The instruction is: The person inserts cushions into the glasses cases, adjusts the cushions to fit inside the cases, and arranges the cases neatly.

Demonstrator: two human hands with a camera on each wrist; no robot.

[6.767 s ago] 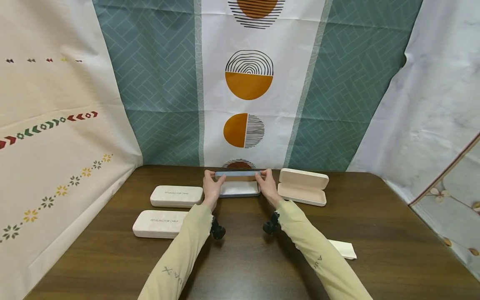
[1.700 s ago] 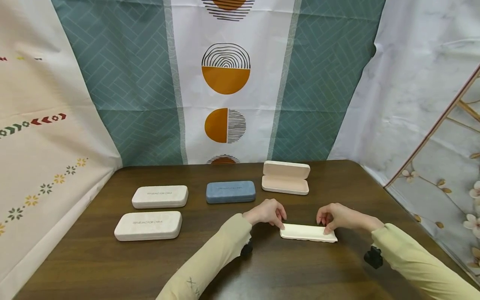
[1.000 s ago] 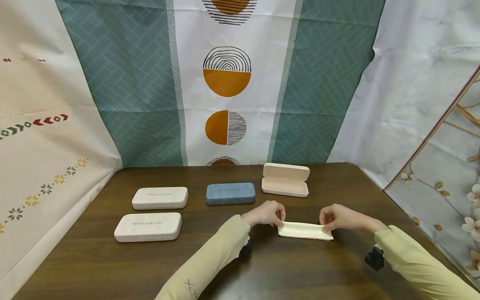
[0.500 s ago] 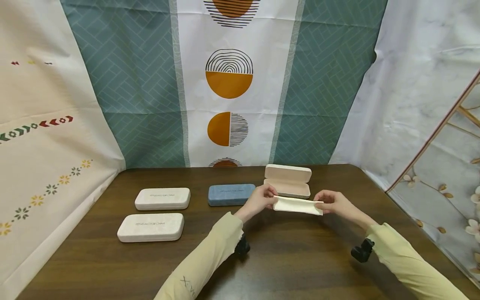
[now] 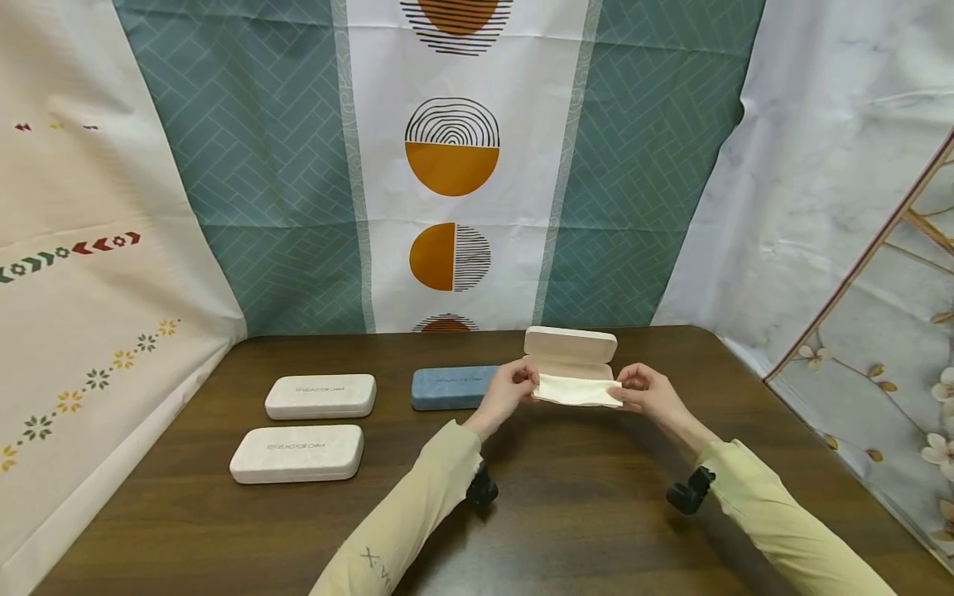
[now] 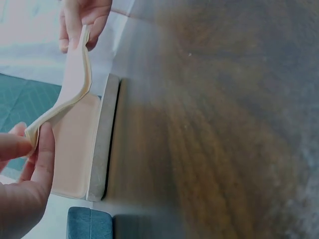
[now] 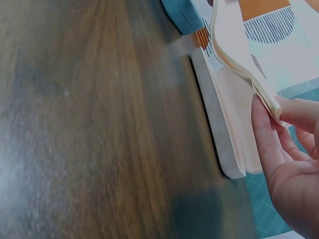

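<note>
The left hand [image 5: 501, 396] and right hand [image 5: 650, 395] each maintain a narrow, pinching grip on opposite ends of the folded cream cloth [image 5: 575, 391], which bows above the open case [image 5: 570, 346]; contact between them cannot be confirmed. The blue case [image 5: 450, 389] lies on the worktop [image 5: 581, 513] at the cloth's 9 o'clock.

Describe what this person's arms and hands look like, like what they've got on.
The left sleeve and right sleeve are long, pale yellow and slightly wrinkled. Dark letter-like marks show on the left one, too unclear to read. Each wrist has a small black device, one on the left and one on the right. The left hand and right hand wear no gloves.
</note>
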